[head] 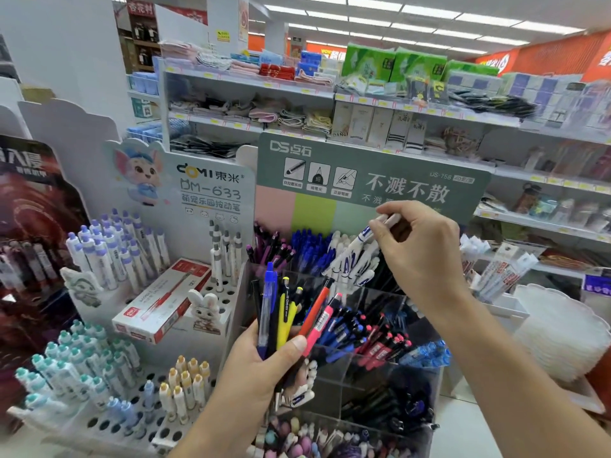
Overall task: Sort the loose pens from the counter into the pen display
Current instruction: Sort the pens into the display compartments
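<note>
My left hand [261, 368] grips a bundle of loose pens [291, 312] upright in front of the clear tiered pen display [367, 368]: blue, yellow, black, red and pink ones. My right hand [420, 246] pinches a white pen with blue print [365, 234] by its top end. That pen slants down over the upper-tier compartment of matching white-and-blue pens [350, 262]. Neighbouring compartments hold purple pens [269, 247], blue pens [309, 249] and, lower down, mixed red, pink and blue pens [370, 335].
A white peg-hole stand [105, 421] with capped pastel pens fills the left, with a red-and-white pen box [162, 299] lying on it. A green header card [370, 180] rises behind the display. Store shelves stand beyond. White scalloped trays [562, 328] sit at right.
</note>
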